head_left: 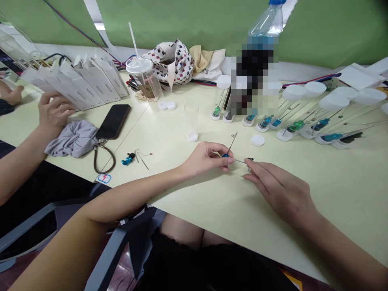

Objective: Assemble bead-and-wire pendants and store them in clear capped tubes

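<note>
My left hand (207, 158) is closed in a pinch on a small blue piece (225, 155) with a thin metal rod (233, 141) rising from it. My right hand (281, 188) pinches a small black piece (249, 160) close by. A thin metal shaft (239, 160) runs between the two hands; which piece it belongs to I cannot tell. Beyond my left hand stands a clear tube (191, 115) with a white base. A loose white cap (257, 140) lies past my right hand. To the left are a blue-and-black part (128, 159) and thin bent metal pieces (142, 158).
Several white-capped tubes (298, 121) with blue or green parts stand at the back right, near a bottle (266, 24). A phone (114, 121), scrunchie (74, 138), lidded cup (144, 79), patterned pouch (176, 64) and white boxes (87, 83) are leftward. Another person's hand (54, 113) rests there.
</note>
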A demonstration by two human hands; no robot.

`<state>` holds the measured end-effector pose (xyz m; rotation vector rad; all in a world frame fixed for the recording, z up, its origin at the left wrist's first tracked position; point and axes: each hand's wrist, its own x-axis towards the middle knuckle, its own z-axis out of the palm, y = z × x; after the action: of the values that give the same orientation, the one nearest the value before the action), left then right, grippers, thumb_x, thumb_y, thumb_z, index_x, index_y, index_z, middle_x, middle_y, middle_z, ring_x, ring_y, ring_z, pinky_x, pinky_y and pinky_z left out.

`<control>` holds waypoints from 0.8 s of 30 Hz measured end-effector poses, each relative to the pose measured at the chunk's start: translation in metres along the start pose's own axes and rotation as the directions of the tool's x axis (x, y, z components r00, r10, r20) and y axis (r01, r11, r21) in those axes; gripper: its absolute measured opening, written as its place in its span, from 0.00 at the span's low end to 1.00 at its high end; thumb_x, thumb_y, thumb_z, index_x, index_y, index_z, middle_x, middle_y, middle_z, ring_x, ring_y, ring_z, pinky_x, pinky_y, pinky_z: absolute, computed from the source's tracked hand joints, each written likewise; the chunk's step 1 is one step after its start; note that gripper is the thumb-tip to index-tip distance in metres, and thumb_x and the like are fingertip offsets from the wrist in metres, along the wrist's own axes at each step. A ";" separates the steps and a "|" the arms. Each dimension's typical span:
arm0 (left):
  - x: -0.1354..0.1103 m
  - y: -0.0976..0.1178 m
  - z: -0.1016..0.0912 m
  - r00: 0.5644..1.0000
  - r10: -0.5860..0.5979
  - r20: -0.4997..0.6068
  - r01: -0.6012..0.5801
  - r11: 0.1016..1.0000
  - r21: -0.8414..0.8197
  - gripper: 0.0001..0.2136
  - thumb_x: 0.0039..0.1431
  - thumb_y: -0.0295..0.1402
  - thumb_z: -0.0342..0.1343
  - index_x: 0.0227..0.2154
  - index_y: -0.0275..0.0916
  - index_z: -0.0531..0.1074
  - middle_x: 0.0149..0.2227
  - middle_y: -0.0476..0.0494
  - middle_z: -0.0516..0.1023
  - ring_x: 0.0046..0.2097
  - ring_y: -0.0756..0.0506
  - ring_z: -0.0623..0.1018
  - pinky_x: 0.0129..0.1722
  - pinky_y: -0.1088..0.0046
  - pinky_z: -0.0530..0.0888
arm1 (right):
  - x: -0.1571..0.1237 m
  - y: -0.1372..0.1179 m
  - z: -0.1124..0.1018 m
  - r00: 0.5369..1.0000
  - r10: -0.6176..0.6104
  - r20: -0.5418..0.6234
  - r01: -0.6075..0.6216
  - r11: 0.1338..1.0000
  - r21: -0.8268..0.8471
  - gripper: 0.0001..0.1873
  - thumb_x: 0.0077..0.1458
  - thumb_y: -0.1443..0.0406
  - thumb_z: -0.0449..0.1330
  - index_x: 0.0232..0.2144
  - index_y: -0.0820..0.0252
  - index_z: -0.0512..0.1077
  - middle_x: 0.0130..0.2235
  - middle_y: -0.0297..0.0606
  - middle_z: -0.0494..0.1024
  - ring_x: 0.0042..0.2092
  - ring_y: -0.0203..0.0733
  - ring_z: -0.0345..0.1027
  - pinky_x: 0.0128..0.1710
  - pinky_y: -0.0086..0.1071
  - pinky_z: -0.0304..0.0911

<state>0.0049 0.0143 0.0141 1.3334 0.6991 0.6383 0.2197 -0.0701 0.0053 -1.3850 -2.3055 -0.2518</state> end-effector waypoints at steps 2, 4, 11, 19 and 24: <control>0.001 0.001 -0.001 1.000 -0.016 -0.007 0.016 1.000 -0.017 0.10 0.51 0.34 0.63 0.32 0.31 0.75 0.30 0.46 0.76 0.30 0.51 0.78 0.35 0.74 0.74 | -0.002 0.005 -0.002 0.997 -0.061 0.053 0.061 0.998 0.002 0.19 0.64 0.66 0.50 0.57 0.57 0.65 0.45 0.44 0.79 0.43 0.47 0.75 0.39 0.36 0.70; 0.001 0.001 -0.001 1.000 -0.031 -0.004 0.031 0.999 -0.016 0.10 0.51 0.35 0.64 0.31 0.31 0.75 0.30 0.46 0.76 0.30 0.50 0.79 0.35 0.74 0.74 | -0.002 0.008 -0.006 0.992 -0.114 0.056 0.113 0.993 0.034 0.21 0.64 0.70 0.48 0.57 0.58 0.65 0.46 0.45 0.79 0.45 0.48 0.75 0.43 0.39 0.71; 0.001 -0.002 0.001 1.000 -0.012 0.018 0.012 1.000 0.023 0.11 0.51 0.36 0.63 0.32 0.32 0.75 0.27 0.47 0.75 0.29 0.50 0.78 0.35 0.73 0.74 | -0.006 0.008 -0.009 0.991 -0.124 0.051 0.115 0.981 0.154 0.24 0.61 0.74 0.47 0.56 0.52 0.67 0.48 0.40 0.78 0.49 0.47 0.74 0.47 0.40 0.71; 0.001 -0.005 0.001 1.000 -0.001 0.011 0.000 0.999 0.044 0.10 0.51 0.34 0.63 0.32 0.32 0.75 0.28 0.45 0.76 0.31 0.50 0.78 0.36 0.72 0.74 | -0.012 0.009 -0.003 0.992 -0.053 0.115 0.038 0.991 0.126 0.21 0.63 0.68 0.47 0.57 0.55 0.66 0.50 0.40 0.77 0.48 0.46 0.74 0.44 0.35 0.73; 0.001 -0.005 0.001 1.000 0.003 0.013 -0.004 0.999 0.037 0.10 0.50 0.34 0.63 0.33 0.31 0.75 0.28 0.45 0.76 0.31 0.50 0.77 0.35 0.72 0.74 | -0.014 0.008 -0.001 0.999 -0.053 -0.008 0.054 0.984 0.170 0.23 0.61 0.69 0.50 0.58 0.50 0.65 0.50 0.36 0.78 0.45 0.42 0.76 0.41 0.32 0.72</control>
<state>0.0064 0.0139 0.0094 1.3722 0.7012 0.6214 0.2326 -0.0773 -0.0003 -1.2392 -2.3044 -0.0714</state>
